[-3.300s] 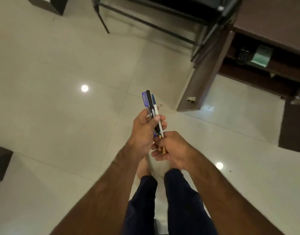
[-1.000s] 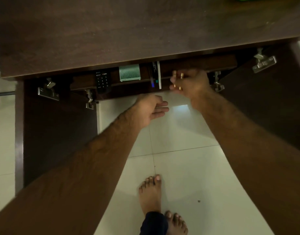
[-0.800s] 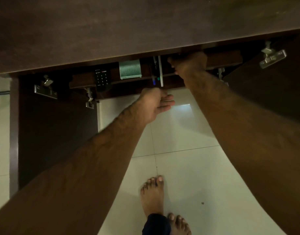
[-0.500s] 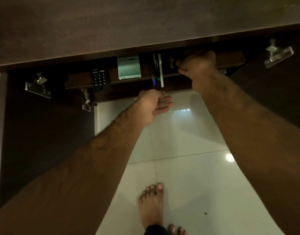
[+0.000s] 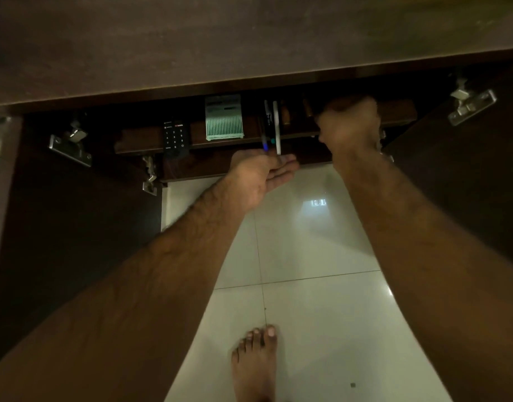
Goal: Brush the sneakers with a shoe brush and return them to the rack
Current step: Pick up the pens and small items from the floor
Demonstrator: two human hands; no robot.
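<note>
No sneaker or shoe brush shows in the head view. My left hand (image 5: 261, 175) hangs open and palm-up just below the front edge of a dark wooden shelf (image 5: 142, 140), under the tips of two pens (image 5: 276, 126) that lie on it. My right hand (image 5: 348, 126) reaches onto the shelf further right with its fingers curled. It is blurred, and whether it holds anything is hidden. Two brown, gold-ended pens (image 5: 285, 114) lie on the shelf between the hands.
A black remote (image 5: 175, 139) and a green-and-white card (image 5: 224, 117) sit on the shelf to the left. The cabinet's top (image 5: 220, 39) overhangs it. Open doors (image 5: 60, 213) with metal hinges (image 5: 71, 146) flank a tiled floor (image 5: 307, 300). My bare foot (image 5: 255, 361) stands below.
I walked to the cabinet with a bundle of pens held in both hands. The pens now lie on the shelf; my left hand has let go and hangs below, my right stays at the shelf.
</note>
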